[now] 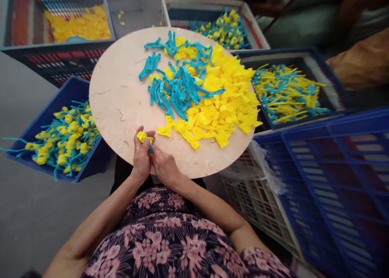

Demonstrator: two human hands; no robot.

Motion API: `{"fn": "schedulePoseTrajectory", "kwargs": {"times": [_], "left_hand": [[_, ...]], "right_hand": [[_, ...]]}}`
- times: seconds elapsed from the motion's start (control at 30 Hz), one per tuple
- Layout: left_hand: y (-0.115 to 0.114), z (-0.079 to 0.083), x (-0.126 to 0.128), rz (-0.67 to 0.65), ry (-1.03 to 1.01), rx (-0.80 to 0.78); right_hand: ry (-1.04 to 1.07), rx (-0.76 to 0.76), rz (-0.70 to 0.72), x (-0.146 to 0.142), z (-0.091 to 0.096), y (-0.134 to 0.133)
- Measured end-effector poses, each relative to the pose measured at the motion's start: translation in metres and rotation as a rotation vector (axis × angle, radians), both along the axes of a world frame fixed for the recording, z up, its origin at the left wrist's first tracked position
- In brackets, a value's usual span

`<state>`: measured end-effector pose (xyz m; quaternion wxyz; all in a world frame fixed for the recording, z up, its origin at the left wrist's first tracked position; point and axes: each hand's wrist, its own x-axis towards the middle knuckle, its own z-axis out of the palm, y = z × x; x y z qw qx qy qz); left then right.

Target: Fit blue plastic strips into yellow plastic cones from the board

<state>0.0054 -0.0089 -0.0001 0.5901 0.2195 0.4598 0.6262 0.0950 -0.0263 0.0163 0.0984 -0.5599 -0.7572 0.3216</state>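
Observation:
Close together at the near edge of the round table [112, 103], my two hands work on one small piece. My left hand [142, 158] is closed on a yellow piece [144, 137], pinched between thumb and fingers. Against it, my right hand [165, 164] is closed on a blue strip [151, 148] that shows just below the yellow piece; most of the strip is hidden by the fingers. Beyond my hands lies a heap of flat yellow pieces [225, 107], with blue strips [185, 87] in bundles on and beside it.
At the left stands a blue crate [79, 176] of joined yellow-and-blue pieces [67, 136]. A dark crate [60, 47] holds more yellow pieces behind. More filled crates stand at the back and right, near a person's arm [361, 61]. Blue crates [334, 148] rise at the right.

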Motion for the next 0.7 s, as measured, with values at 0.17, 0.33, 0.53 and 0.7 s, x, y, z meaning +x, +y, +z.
{"fn": "schedulePoseTrajectory", "kwargs": {"times": [0.17, 0.33, 0.53, 0.7], "left_hand": [[-0.003, -0.010, 0.005, 0.054, 0.242, -0.023], [0.000, -0.011, 0.009, 0.002, 0.193, -0.084], [0.009, -0.019, 0.000, 0.021, 0.101, -0.133], [0.014, -0.022, -0.003, -0.006, 0.023, -0.142]], "right_hand": [[-0.058, 0.040, 0.015, -0.001, -0.004, -0.002], [-0.149, 0.063, 0.033, -0.002, -0.010, 0.000], [-0.128, 0.058, 0.088, 0.007, -0.005, 0.004], [-0.051, 0.296, -0.109, 0.051, 0.015, 0.048]]}}
